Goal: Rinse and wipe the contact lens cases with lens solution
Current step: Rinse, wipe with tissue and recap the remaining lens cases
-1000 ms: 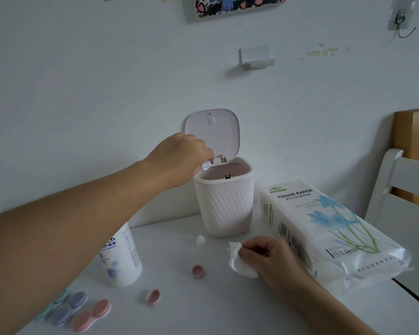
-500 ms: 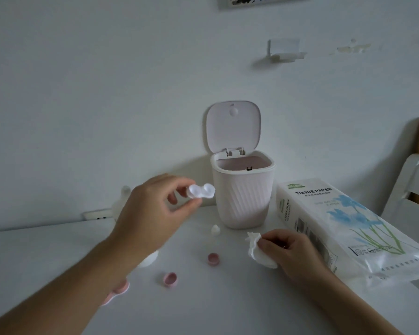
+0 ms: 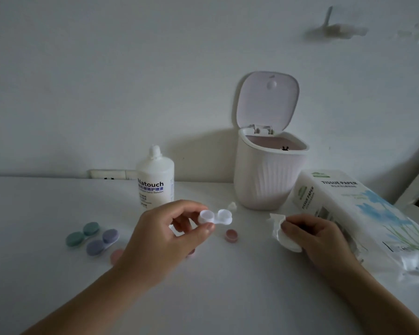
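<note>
My left hand (image 3: 165,240) pinches an uncapped white contact lens case (image 3: 215,216) between thumb and fingers, just above the white table (image 3: 215,293). My right hand (image 3: 317,240) holds a folded white tissue (image 3: 282,232) a short way to the right of the case. One pink cap (image 3: 231,235) lies on the table below the case; another pink cap (image 3: 191,251) peeks out behind my left hand. The lens solution bottle (image 3: 155,180) stands uncapped behind my left hand, with its small white cap (image 3: 232,206) lying near the bin.
A small pink bin (image 3: 266,180) with its lid up stands against the wall. A tissue paper pack (image 3: 358,213) lies at the right. A green case (image 3: 82,234), a purple case (image 3: 102,241) and a pink case (image 3: 116,256) lie at the left.
My left hand has come back from over the bin, down towards the table, with the white case in it. The right hand kept hold of the tissue. The view has tilted down.
</note>
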